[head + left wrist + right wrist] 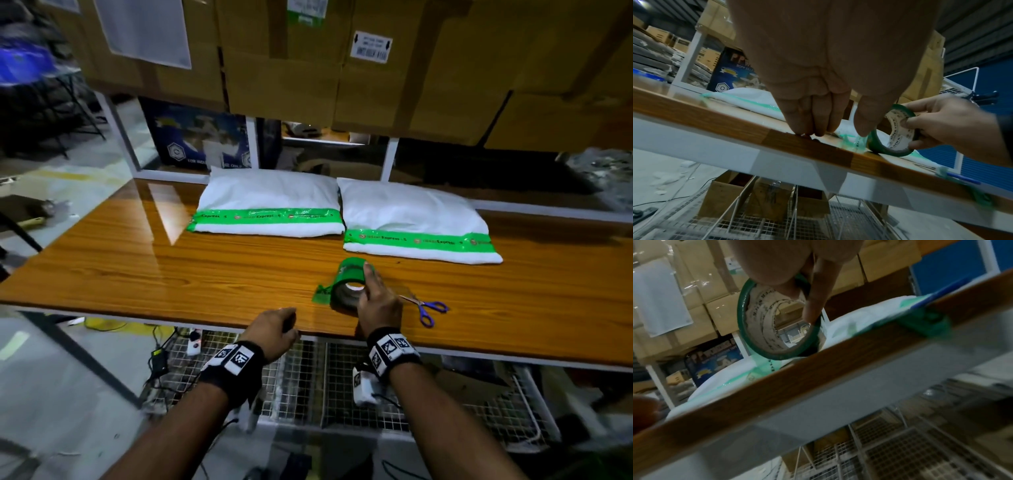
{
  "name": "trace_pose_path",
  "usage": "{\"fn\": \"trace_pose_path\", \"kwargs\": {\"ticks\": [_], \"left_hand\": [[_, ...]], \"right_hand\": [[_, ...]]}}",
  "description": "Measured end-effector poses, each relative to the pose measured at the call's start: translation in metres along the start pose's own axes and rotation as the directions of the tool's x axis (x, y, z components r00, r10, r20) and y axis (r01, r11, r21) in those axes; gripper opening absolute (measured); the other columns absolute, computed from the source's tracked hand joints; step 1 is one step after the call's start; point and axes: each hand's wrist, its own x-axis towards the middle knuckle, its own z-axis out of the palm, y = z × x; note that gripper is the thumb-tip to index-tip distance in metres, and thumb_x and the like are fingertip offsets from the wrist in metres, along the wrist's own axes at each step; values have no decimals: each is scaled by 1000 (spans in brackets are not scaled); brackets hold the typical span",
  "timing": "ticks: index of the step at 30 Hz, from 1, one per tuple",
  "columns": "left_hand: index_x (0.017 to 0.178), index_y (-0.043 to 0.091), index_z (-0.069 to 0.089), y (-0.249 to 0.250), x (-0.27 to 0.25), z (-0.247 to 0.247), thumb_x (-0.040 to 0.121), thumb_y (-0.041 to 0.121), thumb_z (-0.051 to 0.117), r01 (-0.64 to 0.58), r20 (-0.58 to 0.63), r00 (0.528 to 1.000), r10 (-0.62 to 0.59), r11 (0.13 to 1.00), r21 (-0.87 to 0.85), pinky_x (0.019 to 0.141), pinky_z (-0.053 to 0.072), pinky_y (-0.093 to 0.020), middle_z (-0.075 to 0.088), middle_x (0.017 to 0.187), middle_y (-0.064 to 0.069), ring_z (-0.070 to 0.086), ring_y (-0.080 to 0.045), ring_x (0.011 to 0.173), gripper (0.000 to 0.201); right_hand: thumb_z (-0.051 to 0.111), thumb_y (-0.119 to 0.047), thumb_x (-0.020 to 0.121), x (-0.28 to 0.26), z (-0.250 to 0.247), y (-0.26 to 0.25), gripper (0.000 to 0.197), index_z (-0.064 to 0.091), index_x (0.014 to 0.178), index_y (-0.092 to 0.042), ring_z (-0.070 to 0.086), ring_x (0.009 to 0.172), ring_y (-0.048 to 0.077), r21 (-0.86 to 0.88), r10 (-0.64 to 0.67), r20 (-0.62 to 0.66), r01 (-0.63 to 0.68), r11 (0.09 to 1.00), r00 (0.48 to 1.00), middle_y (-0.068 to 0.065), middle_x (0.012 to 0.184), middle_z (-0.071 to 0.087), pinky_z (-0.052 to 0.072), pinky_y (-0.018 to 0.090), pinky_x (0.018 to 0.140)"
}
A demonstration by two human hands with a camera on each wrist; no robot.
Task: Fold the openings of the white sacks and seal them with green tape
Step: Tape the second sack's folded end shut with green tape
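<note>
**Seemingly done: both sacks sealed**

Already both white sacks, left sack (pixel 270 209) and right sack (pixel 414 222), lay folded and banded with green tape beyond the grip. The right hand (pixel 378 301) clasped the tape roll (pixel 349 284) standing on the table (pixel 171 274); scissors (pixel 428 308) lay just beside. The left hand (pixel 274 329) rested relaxed on the table's near edge, holding nothing.

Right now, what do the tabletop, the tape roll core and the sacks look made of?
Tabletop: glossy wood-grain laminate, probably; it mirrors the lights.
Tape roll in the right hand: green plastic film on a matte, printed, likely cardboard core.
Sacks: white, soft, slightly sheeny, possibly woven plastic; weave unclear.
</note>
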Motion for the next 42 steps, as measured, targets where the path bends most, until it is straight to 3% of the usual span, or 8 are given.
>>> {"fn": "trace_pose_path", "kwargs": {"ticks": [10,15,20,24,28,32,38,42], "left_hand": [[150,18,39,-46,29,-26,97,32,56,-42,-10,999,42,999,24,107,35,-32,50,143,-12,44,-27,132,57],[143,17,47,-47,55,-30,96,31,54,-92,37,995,92,996,4,103,41,-35,54,136,-13,48,-30,126,49],[145,15,47,-55,71,-36,97,31,52,-139,59,989,138,990,17,103,42,-35,58,135,-16,48,-32,129,50],[147,19,46,-65,71,-40,97,32,53,-191,70,979,191,982,-4,100,41,-29,58,139,-13,52,-29,128,52],[146,20,47,-72,70,-43,99,33,53,-222,96,970,221,975,-4,101,42,-32,57,140,-10,52,-28,128,49],[145,22,47,-66,77,-42,99,37,51,-244,97,966,240,969,35,97,44,-33,55,136,-13,54,-31,122,49],[148,29,41,-26,98,-19,96,47,51,-340,162,930,331,940,32,99,48,-39,54,139,-10,55,-28,122,56],[147,31,41,-2,103,3,96,48,51,-361,178,921,347,931,52,94,50,-37,56,132,-9,57,-27,115,54]], "right_hand": [[63,-11,92,-4,34,-22,55,52,144,-26,62,61,31,150,384,-121,-366,919,915,20,72,68,59,45,65],[60,-12,91,-9,46,-28,47,60,137,-24,70,84,36,300,569,-185,-505,809,801,21,103,74,61,46,75],[54,-31,99,-8,65,-49,30,72,113,-12,70,85,38,435,756,-191,-637,637,626,19,96,73,59,46,75],[58,-26,99,-8,79,-62,27,70,117,-10,68,90,38,479,793,-97,-670,567,602,20,101,72,58,47,77],[63,-20,96,4,82,-52,22,68,115,-9,70,66,29,591,896,10,-725,353,444,18,101,70,62,45,60],[64,-14,95,12,59,-47,31,62,126,-15,72,56,26,677,913,47,-685,269,406,13,90,72,62,37,57],[63,-17,91,33,-11,9,24,68,115,-16,70,51,30,687,932,-76,-659,306,354,6,44,63,59,35,49],[61,-53,67,43,-47,107,56,68,94,-4,64,42,25,622,954,-188,-723,300,234,11,66,73,60,44,50]]}}
